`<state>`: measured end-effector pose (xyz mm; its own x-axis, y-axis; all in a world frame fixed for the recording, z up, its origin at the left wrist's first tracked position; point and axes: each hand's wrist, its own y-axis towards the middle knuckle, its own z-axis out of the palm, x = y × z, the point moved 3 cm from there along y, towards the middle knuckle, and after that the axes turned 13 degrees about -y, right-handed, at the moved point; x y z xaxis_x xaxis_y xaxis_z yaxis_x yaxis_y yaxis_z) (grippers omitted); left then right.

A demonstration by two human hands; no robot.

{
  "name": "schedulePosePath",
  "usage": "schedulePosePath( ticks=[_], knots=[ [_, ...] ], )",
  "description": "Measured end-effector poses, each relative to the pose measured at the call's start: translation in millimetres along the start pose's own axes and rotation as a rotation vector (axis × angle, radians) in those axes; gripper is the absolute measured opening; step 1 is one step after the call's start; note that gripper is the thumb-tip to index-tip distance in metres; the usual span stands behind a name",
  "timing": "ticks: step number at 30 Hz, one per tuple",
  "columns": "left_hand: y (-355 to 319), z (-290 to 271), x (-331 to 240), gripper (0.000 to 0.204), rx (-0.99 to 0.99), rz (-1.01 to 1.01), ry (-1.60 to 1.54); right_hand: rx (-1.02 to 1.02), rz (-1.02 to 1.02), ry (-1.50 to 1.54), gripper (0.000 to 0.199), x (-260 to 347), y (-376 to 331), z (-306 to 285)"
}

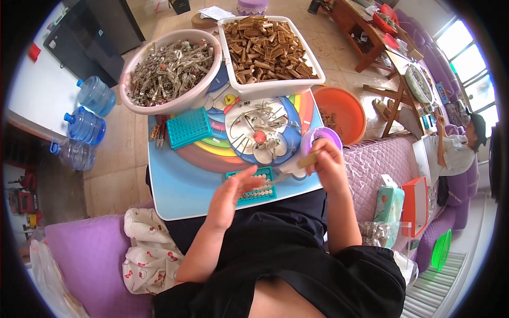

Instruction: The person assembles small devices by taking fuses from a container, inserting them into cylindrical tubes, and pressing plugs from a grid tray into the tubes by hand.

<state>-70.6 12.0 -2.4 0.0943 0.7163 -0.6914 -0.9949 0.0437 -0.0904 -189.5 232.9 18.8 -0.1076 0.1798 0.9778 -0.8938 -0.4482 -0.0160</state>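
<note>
My right hand [327, 160] is closed on a small tan-brown piece [309, 159], held in front of a purple-rimmed bowl [337, 139]. To its left, my left hand [234, 192] has its fingers stretched out and apart. A thin, see-through strip [281, 179] runs between the hands, blurred; whether the left fingers touch it is unclear. Below those fingers lies a teal rack [263, 197] filled with small white cylinders, partly hidden. Another teal rack [188, 128] rests farther left. Loose silvery wired parts [265, 119] are spread at the table's middle.
On the patterned table [180, 199] stand a pink basin [127, 87] of silvery wired parts and a white tub [317, 79] of brown trough-shaped pieces. Pliers [160, 135] lie at the left edge. An orange basin [355, 114] is beyond the right edge. Another person [456, 156] sits at far right.
</note>
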Motion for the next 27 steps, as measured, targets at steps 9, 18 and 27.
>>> schedulePosePath(
  ticks=[9,18,27],
  knots=[
    [-26,-28,-17,0.049,0.026,0.029,-0.201,-0.897,0.145,0.188,0.022,-71,20,-267],
    [-33,-55,-4,0.048,-0.062,-0.016,-0.142,-0.908,0.418,0.047,0.029,-137,51,-321],
    [-19,-57,3,0.050,-0.025,-0.059,-0.352,-0.655,-0.087,-0.629,0.026,-47,131,-259]
  ],
)
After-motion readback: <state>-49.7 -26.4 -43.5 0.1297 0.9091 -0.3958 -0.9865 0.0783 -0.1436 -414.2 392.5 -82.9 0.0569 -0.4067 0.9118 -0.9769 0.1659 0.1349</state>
